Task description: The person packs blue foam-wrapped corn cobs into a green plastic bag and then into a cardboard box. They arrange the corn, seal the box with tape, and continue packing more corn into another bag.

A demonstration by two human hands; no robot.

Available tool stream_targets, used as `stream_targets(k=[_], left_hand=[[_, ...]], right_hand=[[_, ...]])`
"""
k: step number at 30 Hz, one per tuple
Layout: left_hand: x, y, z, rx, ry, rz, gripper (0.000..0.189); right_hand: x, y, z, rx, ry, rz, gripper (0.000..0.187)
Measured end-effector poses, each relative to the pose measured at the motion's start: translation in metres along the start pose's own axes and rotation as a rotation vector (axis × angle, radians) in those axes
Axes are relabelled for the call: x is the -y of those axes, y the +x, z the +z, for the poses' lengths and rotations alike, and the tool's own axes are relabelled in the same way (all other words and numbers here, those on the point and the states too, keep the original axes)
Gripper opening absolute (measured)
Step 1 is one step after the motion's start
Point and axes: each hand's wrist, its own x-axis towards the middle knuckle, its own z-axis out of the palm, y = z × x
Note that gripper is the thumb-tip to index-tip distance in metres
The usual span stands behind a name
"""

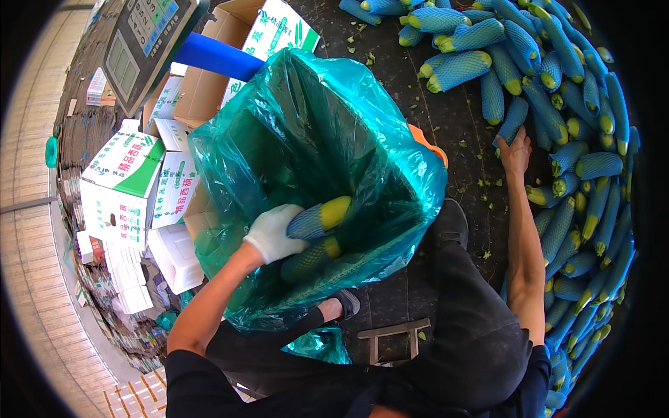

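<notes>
In front of me stands an opened box lined with a green plastic bag (360, 83), its mouth facing up. My left hand (277, 232), in a white glove, grips a zucchini in blue foam netting (319, 217) inside the bag. Just below it lies another netted zucchini (311, 258), tinted dark by shadow or film. Bare and stretched out to the right, my right hand (516, 151) has its fingers around the lower end of a netted zucchini (512, 121) at the edge of a large pile (564, 209).
A scale display (141, 52) on a blue post (217, 56) rises at upper left. Printed cartons (123, 177) and a white foam box (177, 256) stand left of the bag. An orange edge (428, 143) shows beside it. Near my feet is a small wooden stool (394, 334).
</notes>
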Motion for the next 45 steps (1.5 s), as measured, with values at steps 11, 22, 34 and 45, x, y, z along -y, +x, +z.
stream_targets(k=[11, 22, 34, 45], left_hand=[[0.096, 0.154, 0.054, -0.460, 0.168, -0.142, 0.085], [0.107, -0.087, -0.079, -0.002, 1.178, -0.319, 0.015], [0.119, -0.103, -0.108, -0.440, 0.546, -0.535, 0.131], [0.196, -0.102, -0.157, -0.776, 1.038, -0.174, 0.026]], right_hand=[[-0.012, -0.031, -0.047, 0.111, 0.994, 0.314, 0.072], [-0.044, -0.108, -0.065, 0.193, 1.028, 0.254, 0.063], [-0.048, -0.108, -0.062, 0.211, 1.016, 0.175, 0.061], [-0.061, -0.116, -0.064, 0.231, 0.960, 0.203, 0.063]])
